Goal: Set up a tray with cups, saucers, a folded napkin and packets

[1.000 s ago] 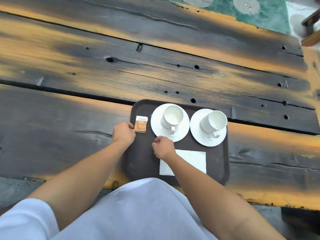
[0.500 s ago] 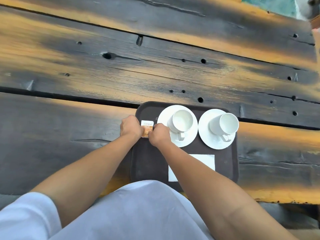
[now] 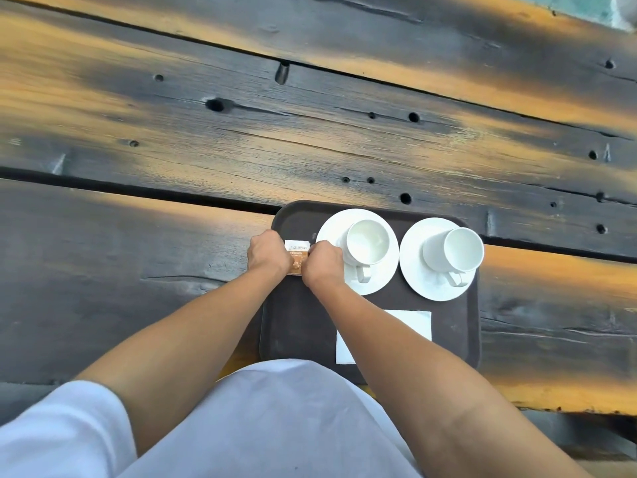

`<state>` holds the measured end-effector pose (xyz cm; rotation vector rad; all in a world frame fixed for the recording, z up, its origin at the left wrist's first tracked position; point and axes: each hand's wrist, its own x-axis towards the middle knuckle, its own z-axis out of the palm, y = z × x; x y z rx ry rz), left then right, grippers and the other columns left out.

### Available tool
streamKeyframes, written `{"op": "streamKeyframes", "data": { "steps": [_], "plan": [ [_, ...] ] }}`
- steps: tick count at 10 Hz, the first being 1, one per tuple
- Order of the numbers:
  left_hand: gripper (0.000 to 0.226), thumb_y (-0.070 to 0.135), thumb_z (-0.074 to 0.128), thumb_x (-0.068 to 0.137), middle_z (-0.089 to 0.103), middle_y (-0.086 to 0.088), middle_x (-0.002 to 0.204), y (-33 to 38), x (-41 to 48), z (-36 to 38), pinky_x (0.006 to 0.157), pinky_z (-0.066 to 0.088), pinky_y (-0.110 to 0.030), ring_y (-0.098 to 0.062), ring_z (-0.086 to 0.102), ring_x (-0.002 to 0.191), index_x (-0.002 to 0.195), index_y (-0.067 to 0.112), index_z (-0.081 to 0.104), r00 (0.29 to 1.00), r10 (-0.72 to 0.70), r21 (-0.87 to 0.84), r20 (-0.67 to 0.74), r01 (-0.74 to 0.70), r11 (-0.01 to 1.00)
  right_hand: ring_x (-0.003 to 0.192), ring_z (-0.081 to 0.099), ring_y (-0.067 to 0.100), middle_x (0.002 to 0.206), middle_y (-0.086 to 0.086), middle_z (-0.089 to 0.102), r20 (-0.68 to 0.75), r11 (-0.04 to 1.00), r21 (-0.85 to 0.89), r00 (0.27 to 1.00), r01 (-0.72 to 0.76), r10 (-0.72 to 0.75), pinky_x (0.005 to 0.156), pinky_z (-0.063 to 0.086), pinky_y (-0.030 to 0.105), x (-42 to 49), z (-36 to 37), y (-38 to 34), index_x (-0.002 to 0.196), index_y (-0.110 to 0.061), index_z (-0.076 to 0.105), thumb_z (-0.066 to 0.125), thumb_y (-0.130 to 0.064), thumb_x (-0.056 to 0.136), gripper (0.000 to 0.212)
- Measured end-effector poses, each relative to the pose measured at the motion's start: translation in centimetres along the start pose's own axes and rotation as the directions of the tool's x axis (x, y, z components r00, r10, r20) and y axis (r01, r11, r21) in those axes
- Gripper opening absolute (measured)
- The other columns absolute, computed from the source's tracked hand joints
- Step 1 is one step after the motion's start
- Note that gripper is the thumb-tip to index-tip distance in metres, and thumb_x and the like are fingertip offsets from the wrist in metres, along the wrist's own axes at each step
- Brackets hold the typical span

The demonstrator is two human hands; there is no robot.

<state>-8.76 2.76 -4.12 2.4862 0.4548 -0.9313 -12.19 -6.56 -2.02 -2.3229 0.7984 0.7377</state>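
Brown and white packets [image 3: 295,256] are lying at the tray's [image 3: 462,339] far left corner, beside the cups. The right hand [image 3: 322,262] has come over from the napkin [image 3: 412,324] to join the left hand [image 3: 268,252]; both are pinching the packets, straightening them.

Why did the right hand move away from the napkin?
Yes, it moved. The right hand left the napkin and went up-left across the tray, stopping beside the near saucer, at the packet.
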Motion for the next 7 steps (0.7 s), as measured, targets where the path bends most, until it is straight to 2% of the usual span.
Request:
{"op": "streamKeyframes", "data": {
  "steps": [1,3,4,5,6,7],
  "plan": [
    [0.025,0.017,0.077,0.081,0.069,-0.011,0.11,-0.5,-0.1,0.0,0.073,0.051,-0.03,-0.028,0.065,0.104,0.104,0.009,0.072,1.0,-0.005,-0.052,-0.014,0.004,0.999,0.098,0.066,0.038,0.108,0.02,0.07,0.003,1.0,-0.007,1.0,0.014,-0.014,0.07,0.044,0.032,-0.3,0.1,0.2,0.106,-0.002,0.071,0.051,0.0,0.088,0.028],
    [0.026,0.018,0.079,0.079,0.07,-0.009,0.112,-1.1,-1.6,-0.1,0.078,0.052,-0.028,-0.025,0.066,0.103,0.104,0.014,0.075,0.999,0.048,-0.088,-0.01,-0.048,0.995,0.101,0.066,0.037,0.108,0.02,0.07,0.01,0.998,-0.026,0.998,0.059,-0.059,0.071,0.045,0.032,-2.2,-0.2,1.4,0.102,-0.001,0.068,0.057,-0.006,0.089,0.018],
    [0.036,0.018,0.075,0.082,0.067,-0.011,0.116,-1.8,-2.7,-0.2,0.089,0.052,-0.032,-0.027,0.061,0.113,0.117,0.012,0.066,0.997,0.061,-0.09,-0.058,-0.066,0.994,0.102,0.065,0.036,0.106,0.019,0.071,0.006,0.995,-0.038,0.996,0.089,-0.089,0.07,0.041,0.028,-3.2,-0.9,3.0,0.099,0.0,0.067,0.061,-0.012,0.09,0.016],
    [0.031,0.018,0.069,0.086,0.068,-0.013,0.113,-2.4,-5.2,0.1,0.094,0.053,-0.037,-0.031,0.06,0.115,0.116,0.009,0.066,0.993,0.1,-0.013,-0.059,-0.101,0.995,0.096,0.061,0.035,0.097,0.02,0.066,0.054,0.988,-0.065,0.989,0.14,-0.136,0.071,0.04,0.028,-4.7,-2.0,4.9,0.082,-0.001,0.061,0.059,-0.016,0.09,0.018],
    [0.026,0.016,0.064,0.088,0.067,-0.012,0.116,-2.8,-7.5,1.0,0.091,0.054,-0.036,-0.032,0.062,0.113,0.113,0.009,0.067,0.994,0.113,0.124,-0.01,-0.111,0.986,0.09,0.065,0.035,0.093,0.019,0.064,0.144,0.982,-0.1,0.979,0.161,-0.146,0.073,0.052,0.031,-6.0,-3.0,6.5,0.072,-0.006,0.048,0.054,-0.017,0.088,0.021],
    [0.028,0.012,0.054,0.09,0.066,-0.014,0.117,-1.7,-10.8,2.4,0.088,0.056,-0.037,-0.032,0.064,0.108,0.114,0.007,0.067,0.991,0.132,0.179,0.031,-0.136,0.974,0.094,0.07,0.038,0.09,0.016,0.061,0.204,0.98,-0.124,0.97,0.157,-0.129,0.077,0.056,0.033,-7.7,-4.5,9.8,0.068,-0.009,0.044,0.051,-0.017,0.086,0.02]
  ]
}}
